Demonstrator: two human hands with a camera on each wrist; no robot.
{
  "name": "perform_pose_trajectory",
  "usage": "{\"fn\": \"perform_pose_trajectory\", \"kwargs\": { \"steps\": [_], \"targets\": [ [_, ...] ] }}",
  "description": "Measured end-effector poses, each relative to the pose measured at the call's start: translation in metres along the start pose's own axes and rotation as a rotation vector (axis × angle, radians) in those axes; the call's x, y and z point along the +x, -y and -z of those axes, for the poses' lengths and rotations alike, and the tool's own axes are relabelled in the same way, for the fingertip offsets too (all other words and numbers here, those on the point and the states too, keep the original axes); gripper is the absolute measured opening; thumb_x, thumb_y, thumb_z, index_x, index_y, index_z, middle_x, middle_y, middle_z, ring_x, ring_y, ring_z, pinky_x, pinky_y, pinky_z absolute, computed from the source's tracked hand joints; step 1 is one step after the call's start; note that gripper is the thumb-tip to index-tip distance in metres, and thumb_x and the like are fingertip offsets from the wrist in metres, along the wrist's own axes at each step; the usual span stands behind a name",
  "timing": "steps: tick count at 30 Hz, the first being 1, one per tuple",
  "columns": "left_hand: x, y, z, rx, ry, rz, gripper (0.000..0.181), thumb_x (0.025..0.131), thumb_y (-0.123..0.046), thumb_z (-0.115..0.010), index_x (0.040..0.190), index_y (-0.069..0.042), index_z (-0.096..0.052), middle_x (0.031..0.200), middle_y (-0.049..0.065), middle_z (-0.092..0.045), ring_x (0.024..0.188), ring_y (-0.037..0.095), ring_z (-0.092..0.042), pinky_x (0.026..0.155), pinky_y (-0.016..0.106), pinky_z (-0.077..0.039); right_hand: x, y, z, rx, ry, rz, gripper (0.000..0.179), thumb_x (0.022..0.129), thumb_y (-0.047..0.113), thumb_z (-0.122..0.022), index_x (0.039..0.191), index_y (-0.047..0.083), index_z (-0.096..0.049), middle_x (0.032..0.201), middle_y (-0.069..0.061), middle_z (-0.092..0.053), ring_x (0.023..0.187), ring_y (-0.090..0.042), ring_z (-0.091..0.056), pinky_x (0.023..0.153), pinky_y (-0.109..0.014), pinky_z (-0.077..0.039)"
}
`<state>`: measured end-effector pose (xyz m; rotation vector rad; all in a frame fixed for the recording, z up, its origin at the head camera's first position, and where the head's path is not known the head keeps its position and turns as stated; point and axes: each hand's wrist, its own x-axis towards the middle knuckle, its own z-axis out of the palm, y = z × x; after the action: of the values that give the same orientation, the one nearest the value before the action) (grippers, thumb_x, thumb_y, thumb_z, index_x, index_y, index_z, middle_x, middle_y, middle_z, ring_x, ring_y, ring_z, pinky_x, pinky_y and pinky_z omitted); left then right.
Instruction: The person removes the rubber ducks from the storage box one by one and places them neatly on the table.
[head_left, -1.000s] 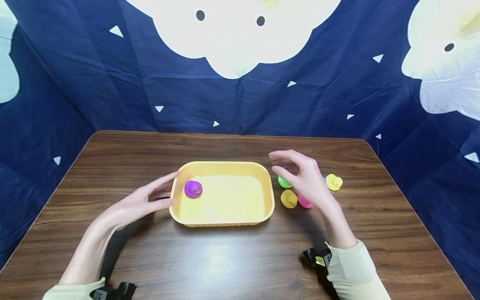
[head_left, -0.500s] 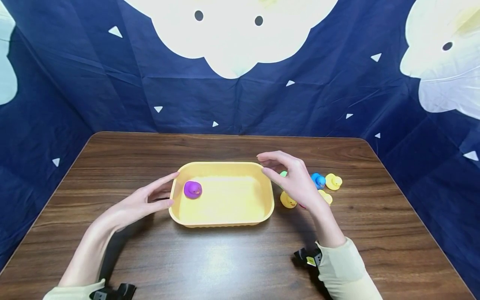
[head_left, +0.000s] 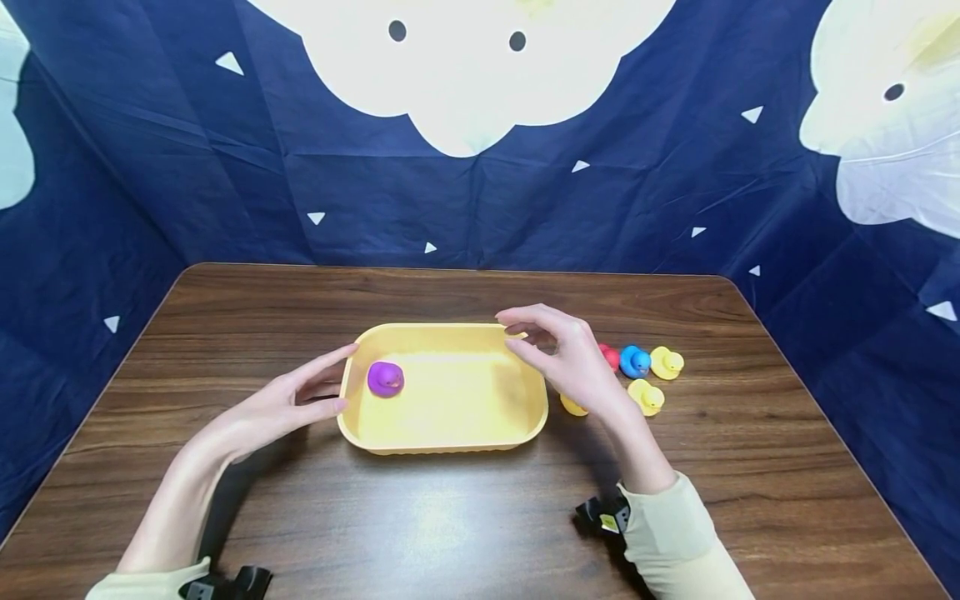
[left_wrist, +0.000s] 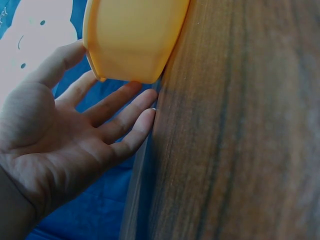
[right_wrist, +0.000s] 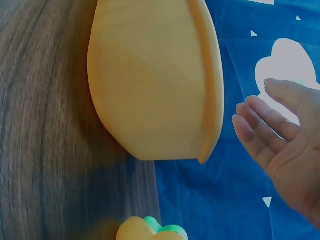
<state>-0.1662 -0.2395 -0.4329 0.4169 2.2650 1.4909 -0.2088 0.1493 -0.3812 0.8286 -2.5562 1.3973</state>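
A yellow plastic tub (head_left: 442, 443) stands on the table in the head view, with a purple rubber duck (head_left: 386, 380) inside at its left end. My left hand (head_left: 281, 408) touches that end. In the left wrist view its thumb meets the rim of the tub (left_wrist: 130, 45), and the other fingers are loosely extended near the end wall. My right hand (head_left: 558, 354) hovers over the tub's back right corner. Its fingers are gently bent and hold nothing; the right wrist view shows the palm (right_wrist: 295, 165) bare, apart from the tub (right_wrist: 155, 80).
Right of the tub sit a red duck (head_left: 609, 357), a blue duck (head_left: 635, 362) and several yellow ducks (head_left: 667, 363), partly behind my right hand. A green duck (right_wrist: 151, 221) shows at the bottom of the right wrist view. A dark blue cloth (head_left: 480, 208) surrounds the wooden table (head_left: 420, 533).
My right hand has moved left, from above the ducks to over the tub's right rim, uncovering the blue and red ducks. The left hand and the purple duck have stayed put.
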Motion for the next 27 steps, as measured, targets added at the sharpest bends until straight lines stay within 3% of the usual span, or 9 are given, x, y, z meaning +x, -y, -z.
{"fn": "perform_pose_trajectory", "kwargs": {
  "steps": [16,27],
  "targets": [
    [0.000,-0.001,0.001,0.007,0.001,0.009,0.072,0.103,-0.024,-0.063,0.164,-0.028,-0.024,0.166,0.018,-0.033,0.146,0.046,-0.043,0.097,0.012,-0.046,0.011,0.004,-0.028,0.028,0.056,0.045,0.029,0.094,0.007,-0.074,0.123,0.010,-0.072,0.119,-0.005,-0.075,0.105,-0.018,-0.074,0.089,-0.031,-0.060],
    [0.000,0.000,0.001,0.017,-0.003,0.019,0.073,0.103,-0.026,-0.063,0.164,-0.028,-0.024,0.166,0.019,-0.034,0.146,0.045,-0.043,0.096,0.012,-0.045,0.018,0.009,-0.048,0.064,0.085,0.061,0.028,0.093,0.004,-0.073,0.122,0.006,-0.073,0.119,-0.014,-0.074,0.103,-0.032,-0.075,0.087,-0.030,-0.061]
  ]
}}
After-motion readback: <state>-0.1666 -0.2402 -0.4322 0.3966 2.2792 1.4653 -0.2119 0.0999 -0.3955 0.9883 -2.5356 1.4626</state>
